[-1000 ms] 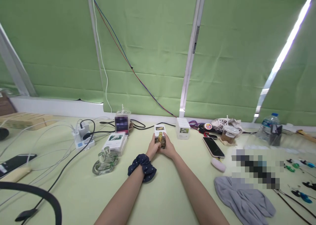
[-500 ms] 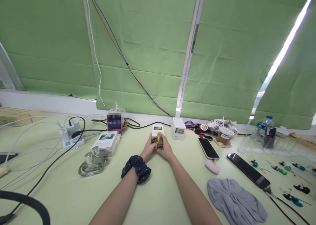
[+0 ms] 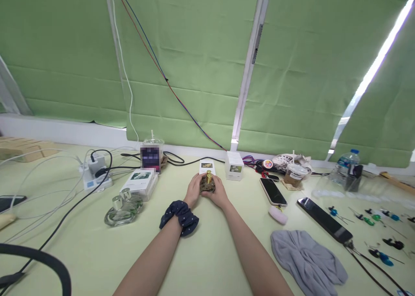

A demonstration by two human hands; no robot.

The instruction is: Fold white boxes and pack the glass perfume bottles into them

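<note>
Near the middle of the table, a brownish perfume bottle [image 3: 207, 185] with a gold top [image 3: 209, 175] stands upright between my hands. My left hand [image 3: 193, 189] wraps its left side. From the right, my right hand [image 3: 219, 194] curls around it, the thumb across the lower front. A dark blue dotted scrunchie [image 3: 180, 218] circles my left wrist. Just behind the bottle is a white box [image 3: 207, 165] with a flower picture, partly covered. Another white box [image 3: 234, 166] stands to its right. Two clear perfume bottles [image 3: 123, 210] with silver caps sit left, before a white box [image 3: 140, 184] lying flat.
At left are a power strip [image 3: 97, 179] with cables and a lidded cup [image 3: 152, 153]. To the right lie two phones [image 3: 273, 191], a grey cloth [image 3: 306, 257], an iced drink [image 3: 295, 175], a water bottle [image 3: 345, 168] and several small coloured parts [image 3: 384, 257].
The perfume bottle has gone from tilted to upright. My left thumb has left its front, and my left hand now lies along its side.
</note>
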